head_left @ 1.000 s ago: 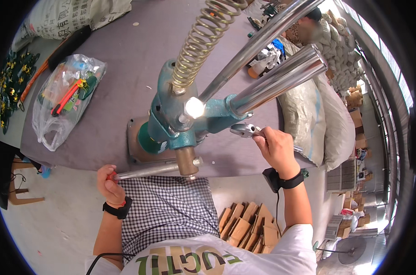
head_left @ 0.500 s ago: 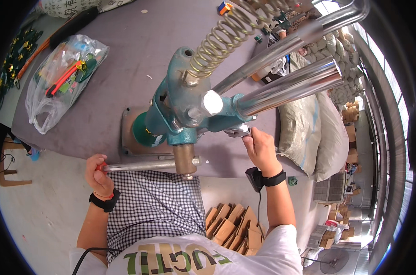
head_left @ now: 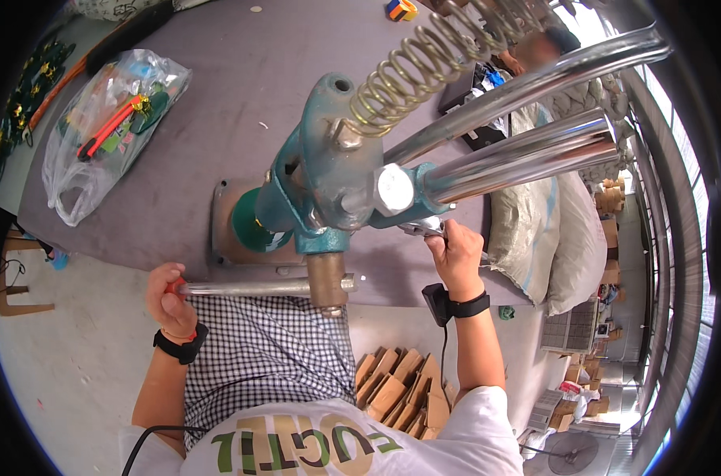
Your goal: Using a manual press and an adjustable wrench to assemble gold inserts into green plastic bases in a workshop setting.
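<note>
A green cast-metal hand-press machine (head_left: pixel 324 159) stands on the table, with a large coil spring (head_left: pixel 416 75) and two shiny metal bars reaching to the upper right. From its lower collar a metal lever (head_left: pixel 245 287) runs left to a red knob. My left hand (head_left: pixel 170 301) is closed around that knob. To the right of the machine, my right hand (head_left: pixel 458 258) grips a shiny metal wrench (head_left: pixel 424 228); its jaw end lies against or just under the machine's body, and I cannot tell whether they touch. My palm hides most of the wrench.
A clear plastic bag (head_left: pixel 114 131) with a red-handled tool lies at the left on the grey-covered table (head_left: pixel 217 103). Stuffed sacks (head_left: pixel 527 222) lean at the right edge. Folded cardboard (head_left: pixel 404 389) lies below. Another person (head_left: pixel 539 51) is at the far right.
The machine's upper part, spring and bars have shifted slightly right in view. Both hands keep their grips; the right hand has barely moved. Another person's head now shows behind the bars.
</note>
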A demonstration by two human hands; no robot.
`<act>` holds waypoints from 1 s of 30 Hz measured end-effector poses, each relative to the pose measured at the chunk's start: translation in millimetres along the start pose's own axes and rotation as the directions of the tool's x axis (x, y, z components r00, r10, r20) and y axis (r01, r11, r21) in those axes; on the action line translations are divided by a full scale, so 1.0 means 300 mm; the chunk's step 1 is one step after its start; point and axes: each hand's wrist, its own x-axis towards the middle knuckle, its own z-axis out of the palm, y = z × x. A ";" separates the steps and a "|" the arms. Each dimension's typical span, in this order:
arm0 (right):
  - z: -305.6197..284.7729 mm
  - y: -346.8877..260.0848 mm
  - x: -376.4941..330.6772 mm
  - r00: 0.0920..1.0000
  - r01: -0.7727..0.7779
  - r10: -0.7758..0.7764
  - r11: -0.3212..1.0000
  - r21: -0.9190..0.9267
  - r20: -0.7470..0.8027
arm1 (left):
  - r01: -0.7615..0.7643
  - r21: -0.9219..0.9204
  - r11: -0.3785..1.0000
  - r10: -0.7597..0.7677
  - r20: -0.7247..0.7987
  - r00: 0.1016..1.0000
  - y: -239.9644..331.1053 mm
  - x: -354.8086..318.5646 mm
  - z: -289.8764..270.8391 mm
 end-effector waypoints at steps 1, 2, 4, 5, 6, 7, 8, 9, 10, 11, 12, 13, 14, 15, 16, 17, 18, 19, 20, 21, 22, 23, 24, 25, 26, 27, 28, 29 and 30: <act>0.002 -0.007 -0.001 1.000 -0.022 0.022 1.000 -0.003 -0.021 | -0.010 0.000 1.000 0.010 0.001 1.000 0.003 0.004 0.003; 0.003 -0.014 -0.003 0.998 -0.046 0.046 0.999 -0.009 -0.044 | -0.022 -0.004 1.000 0.022 0.004 1.000 0.003 0.008 0.004; 0.012 -0.017 0.000 0.998 -0.048 0.048 0.999 0.002 -0.048 | -0.025 0.007 1.000 0.025 0.005 1.000 0.007 0.012 0.000; 0.016 -0.013 0.004 0.998 -0.046 0.046 0.999 0.010 -0.052 | -0.029 0.017 0.999 0.029 0.002 1.000 0.007 0.013 0.004; 0.028 -0.003 0.002 0.998 -0.044 0.045 0.999 0.008 -0.052 | -0.029 0.016 0.999 0.029 0.000 1.000 0.006 0.013 0.007; 0.050 0.014 -0.004 0.997 -0.039 0.042 0.998 0.056 -0.060 | -0.030 0.020 0.999 0.030 -0.006 1.000 0.003 0.012 0.010; 0.065 0.026 -0.006 0.997 -0.032 0.039 0.994 0.105 -0.065 | -0.028 0.025 0.999 0.029 -0.012 1.000 0.002 0.010 0.011; 0.069 0.027 -0.007 0.995 -0.024 0.036 0.992 0.126 -0.091 | -0.026 0.025 0.999 0.027 -0.016 1.000 0.001 0.007 0.013; 0.067 0.029 -0.008 0.995 -0.021 0.032 0.992 0.124 -0.090 | -0.008 0.010 1.000 0.008 -0.017 1.000 0.000 0.002 0.015; 0.065 0.030 -0.010 0.997 -0.022 0.033 0.989 0.145 -0.076 | 0.011 -0.003 1.000 -0.011 -0.016 1.000 0.000 -0.001 0.013; 0.063 0.031 -0.007 0.997 -0.023 0.034 0.986 0.165 -0.062 | 0.012 -0.004 1.000 -0.012 -0.018 1.000 -0.001 -0.005 0.008; 0.065 0.027 0.001 0.998 -0.013 0.024 0.985 0.171 -0.063 | 0.019 -0.006 1.000 -0.019 -0.031 0.999 -0.004 -0.010 -0.001; 0.070 0.029 0.000 0.998 -0.016 0.026 0.986 0.166 -0.059 | 0.029 -0.012 1.000 -0.030 -0.040 0.999 -0.009 -0.015 0.000; 0.078 0.032 -0.003 0.998 -0.020 0.030 0.982 0.190 -0.051 | 0.032 -0.017 0.999 -0.033 -0.038 0.999 -0.009 -0.014 0.005; 0.092 0.036 -0.008 0.998 -0.023 0.034 0.976 0.215 -0.044 | 0.022 0.001 1.000 -0.022 -0.052 0.998 -0.008 -0.011 0.009; 0.121 0.040 -0.033 0.998 -0.066 0.069 0.966 0.252 -0.004 | 0.011 0.017 1.000 -0.010 -0.067 0.998 -0.003 -0.011 0.011; 0.148 -0.016 -0.025 0.987 -0.034 0.086 0.938 0.346 -0.137 | 0.010 0.008 1.000 -0.009 -0.064 0.998 0.007 -0.011 0.014; 0.154 -0.017 -0.040 0.988 -0.055 0.102 0.933 0.356 -0.114 | 0.046 0.012 0.999 -0.046 -0.059 0.997 0.015 -0.015 0.018; 0.176 -0.010 -0.034 0.989 -0.063 0.109 0.925 0.374 -0.102 | 0.071 0.026 0.997 -0.069 -0.062 0.996 0.006 -0.009 0.021; 0.179 -0.003 -0.031 0.988 -0.054 0.105 0.925 0.376 -0.116 | 0.056 0.028 0.998 -0.054 -0.066 0.996 0.002 -0.003 0.024; 0.174 0.001 -0.026 0.989 -0.076 0.119 0.918 0.390 -0.088 | 0.052 0.029 0.998 -0.051 -0.055 0.997 0.001 0.003 0.029; 0.169 -0.004 -0.038 0.989 -0.105 0.137 0.907 0.408 -0.050 | 0.057 0.035 0.998 -0.056 -0.040 0.998 0.009 -0.006 0.023; 0.171 -0.007 -0.043 0.989 -0.102 0.137 0.905 0.413 -0.055 | 0.051 0.040 0.998 -0.050 -0.039 0.998 0.012 -0.006 0.021; 0.175 -0.010 -0.043 0.986 -0.123 0.157 0.905 0.408 -0.052 | 0.055 0.034 0.998 -0.053 -0.045 0.998 0.012 0.001 0.022; 0.174 -0.012 -0.038 0.983 -0.139 0.174 0.905 0.402 -0.053 | 0.055 0.027 0.998 -0.054 -0.053 0.997 0.014 0.010 0.026; 0.166 -0.025 -0.037 0.982 -0.141 0.182 0.894 0.425 -0.058 | 0.084 0.009 0.996 -0.084 -0.047 0.995 0.021 0.013 0.024; 0.154 -0.042 -0.045 0.982 -0.136 0.180 0.893 0.428 -0.064 | 0.078 0.012 0.997 -0.077 -0.049 0.996 0.025 0.012 0.017; 0.146 -0.060 -0.061 0.977 -0.168 0.207 0.892 0.420 -0.049 | 0.188 -0.014 0.982 -0.188 -0.037 0.981 0.032 0.015 0.011; 0.141 -0.076 -0.084 0.971 -0.201 0.235 0.889 0.411 -0.034 | 0.297 -0.038 0.954 -0.298 -0.022 0.954 0.040 0.021 0.006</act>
